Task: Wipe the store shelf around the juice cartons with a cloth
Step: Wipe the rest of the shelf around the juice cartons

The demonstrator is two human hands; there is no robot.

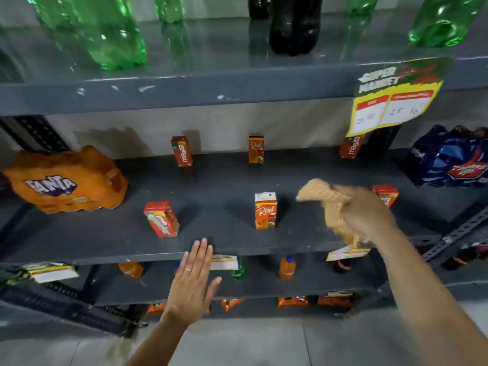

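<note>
The right hand's grip [367,215] is clenched around a bunched cloth [327,202] above the shelf [224,207], juice cartons [265,210] just beside it, ready to wipe; the left hand [192,281] hovers released, flat.

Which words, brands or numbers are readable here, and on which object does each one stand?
"FANTA": orange shrink-wrapped pack.
"Thums Up": blue pack, partly blurred.
"maaza": back-left carton.
"Real": front-middle carton.
"SUPER MARKET": yellow price sign; its numbers are too blurred to read.
Lower shelf tags: unreadable.
</note>
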